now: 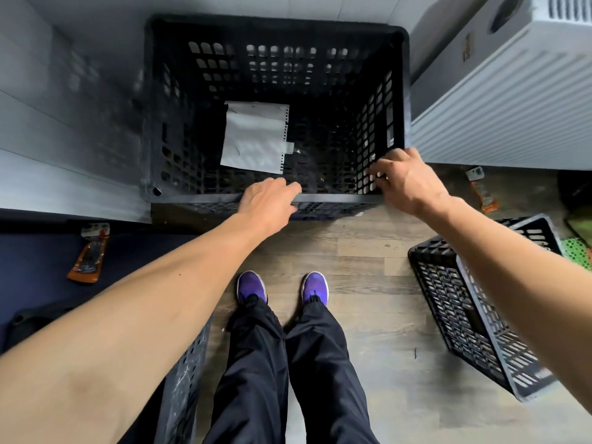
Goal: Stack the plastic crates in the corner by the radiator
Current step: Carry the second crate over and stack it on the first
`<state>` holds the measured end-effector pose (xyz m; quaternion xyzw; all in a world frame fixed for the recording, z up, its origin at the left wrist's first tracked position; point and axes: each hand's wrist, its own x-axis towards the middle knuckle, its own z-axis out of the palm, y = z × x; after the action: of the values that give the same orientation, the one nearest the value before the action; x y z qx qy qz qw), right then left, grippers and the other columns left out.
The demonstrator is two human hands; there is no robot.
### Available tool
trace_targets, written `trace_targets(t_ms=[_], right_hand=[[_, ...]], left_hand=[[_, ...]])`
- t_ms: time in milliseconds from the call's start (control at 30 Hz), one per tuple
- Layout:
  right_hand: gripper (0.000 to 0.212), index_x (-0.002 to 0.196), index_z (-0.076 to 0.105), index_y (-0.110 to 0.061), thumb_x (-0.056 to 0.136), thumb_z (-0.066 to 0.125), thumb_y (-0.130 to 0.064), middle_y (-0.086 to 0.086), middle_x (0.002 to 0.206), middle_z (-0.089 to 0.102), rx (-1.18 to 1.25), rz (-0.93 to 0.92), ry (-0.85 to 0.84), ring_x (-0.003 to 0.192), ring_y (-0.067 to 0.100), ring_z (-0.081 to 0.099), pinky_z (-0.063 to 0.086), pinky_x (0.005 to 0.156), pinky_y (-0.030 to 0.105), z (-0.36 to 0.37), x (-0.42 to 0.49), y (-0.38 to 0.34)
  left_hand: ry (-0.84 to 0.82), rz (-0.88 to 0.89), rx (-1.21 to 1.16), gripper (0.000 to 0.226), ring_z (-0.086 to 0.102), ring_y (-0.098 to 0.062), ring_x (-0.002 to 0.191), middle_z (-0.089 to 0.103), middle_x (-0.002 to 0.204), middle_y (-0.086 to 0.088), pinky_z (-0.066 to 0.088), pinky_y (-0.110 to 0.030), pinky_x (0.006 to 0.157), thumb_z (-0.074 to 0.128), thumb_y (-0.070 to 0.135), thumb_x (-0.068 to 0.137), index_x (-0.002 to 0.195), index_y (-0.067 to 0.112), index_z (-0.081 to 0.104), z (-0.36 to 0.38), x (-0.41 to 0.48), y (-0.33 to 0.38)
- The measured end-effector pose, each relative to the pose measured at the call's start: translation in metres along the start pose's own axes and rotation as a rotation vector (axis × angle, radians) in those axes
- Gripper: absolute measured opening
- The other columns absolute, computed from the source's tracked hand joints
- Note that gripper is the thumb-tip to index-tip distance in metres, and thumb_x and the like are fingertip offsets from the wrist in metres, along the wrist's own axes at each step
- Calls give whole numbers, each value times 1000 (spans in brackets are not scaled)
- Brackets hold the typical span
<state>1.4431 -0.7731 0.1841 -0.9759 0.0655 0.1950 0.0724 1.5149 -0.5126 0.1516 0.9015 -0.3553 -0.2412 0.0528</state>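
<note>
Head view: the black crate (275, 36) stands open side up in the far corner of the floor (362, 251), its left wall close along the wall (64, 123) and its right wall just beside the radiator (499, 123). It looks roughly square from above, with no clear long axis. A sheet of paper (253, 136) lies flat on its bottom.

Both hands are on its near rim. The left hand (269, 198) grips the rim near the middle, thumb lying along the top edge and fingers curled under. The right hand (405, 181) holds the near right corner, its fingers hooked over into the crate.

Latticework shows just under the near rim, but I cannot tell whether that is this crate's own wall or another crate beneath it.

The coming move likely turns on the tilted crate (464, 302). It lies on its side on the floor behind and to the right of the right hand, which is the nearer one. A third crate (185, 363) sits low under the left forearm, by the left leg.
</note>
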Motion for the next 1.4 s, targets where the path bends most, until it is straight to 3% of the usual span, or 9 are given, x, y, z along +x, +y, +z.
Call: trace_targets(t_ms=[167,333,433,567,667,767,900,1200,1400], right_hand=[[46,124,62,-15,80,58,-4,14,128,50,-82,-26,136,111,39,41,46,89,49,3,-7,5],[82,147,27,-14,72,54,6,16,142,31,72,137,186,118,41,34,47,64,42,10,-8,9],[88,152,12,-10,74,48,10,19,145,24,212,182,206,112,44,45,52,68,45,14,-4,10],[86,153,-6,0,84,45,5,25,136,41,282,292,170,94,44,59,41,68,39,23,6,13],[76,151,10,-4,86,51,-2,24,111,61,490,430,162,93,42,60,44,75,39,28,14,19],[36,122,40,-7,89,54,-14,20,103,65,616,483,192,95,40,60,49,81,43,31,20,24],[22,110,43,-11,89,49,-16,14,97,66,724,569,252,89,36,61,51,80,48,43,17,20],[21,109,44,-13,88,46,-18,11,86,62,648,596,314,77,33,53,37,66,36,55,14,22],[22,110,44,-11,90,46,-18,14,91,65,627,572,298,83,36,58,49,74,45,49,18,26]], left_hand=[[11,17,2,18,57,-26,97,61,102,-1,44,-37,73,56,33,96,111,24,61,4,19,32],[-13,10,11,13,59,-26,90,65,96,0,40,-34,70,54,31,97,106,27,61,7,34,55],[-43,-22,28,16,56,-25,80,64,87,1,37,-32,67,56,17,93,99,30,64,6,41,59],[-63,-6,16,21,55,-25,76,60,79,4,36,-33,65,56,12,90,94,31,64,5,45,59],[-56,36,27,17,57,-27,76,64,82,1,40,-34,66,55,17,93,99,32,63,6,45,56],[4,77,68,22,61,-29,75,68,82,1,43,-36,66,55,14,90,102,31,63,10,44,55],[42,73,99,28,61,-30,70,69,81,0,44,-37,62,56,6,85,102,27,63,20,41,61],[29,93,102,29,64,-30,74,70,90,3,51,-40,66,55,5,86,106,25,63,21,39,63],[35,99,93,30,64,-28,77,70,92,4,51,-40,67,54,7,88,108,27,62,18,44,65]])
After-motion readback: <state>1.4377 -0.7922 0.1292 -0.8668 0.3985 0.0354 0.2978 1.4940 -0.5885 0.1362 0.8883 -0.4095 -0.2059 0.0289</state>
